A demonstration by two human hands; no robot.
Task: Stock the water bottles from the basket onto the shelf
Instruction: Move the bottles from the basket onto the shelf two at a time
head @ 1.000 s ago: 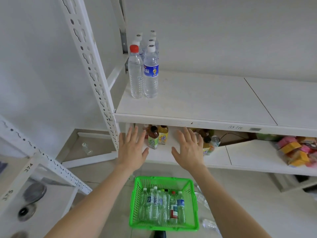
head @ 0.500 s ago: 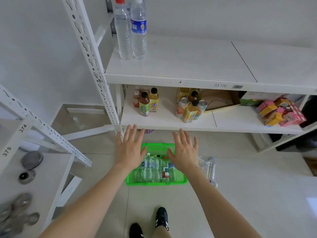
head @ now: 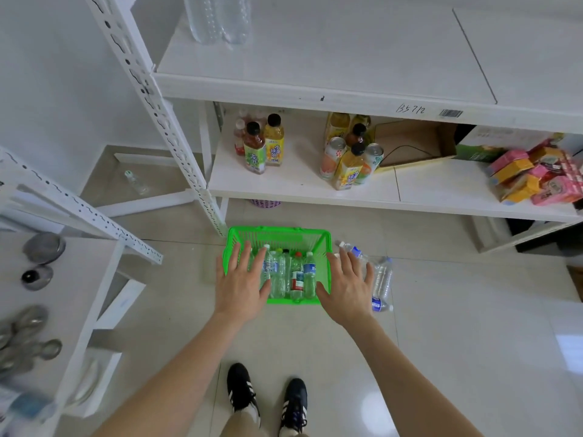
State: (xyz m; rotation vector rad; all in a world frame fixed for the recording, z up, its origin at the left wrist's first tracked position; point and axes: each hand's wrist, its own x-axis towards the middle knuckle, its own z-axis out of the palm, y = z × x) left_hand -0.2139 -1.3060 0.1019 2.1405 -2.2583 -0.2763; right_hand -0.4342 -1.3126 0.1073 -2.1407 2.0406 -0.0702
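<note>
While left hand [head: 241, 287] and right hand [head: 347, 290] hover, bottles [head: 297, 276] fill basket [head: 277, 231]

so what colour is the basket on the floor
The basket is bright green, seen in the head view.

Bright, soft, even light throughout, whites near washed out on the white laminate upper shelf [head: 315, 52]; shadows faint and diffuse, darkest under that board. Glossy pale tile floor [head: 457, 326] carries a rectangular glare patch at the right edge and a round sheen near bottom centre. Wide-angle bend curves the white perforated steel upright [head: 151, 99]; lower-left corner smeared, round grey metal lids [head: 28, 323] there out of focus
</note>
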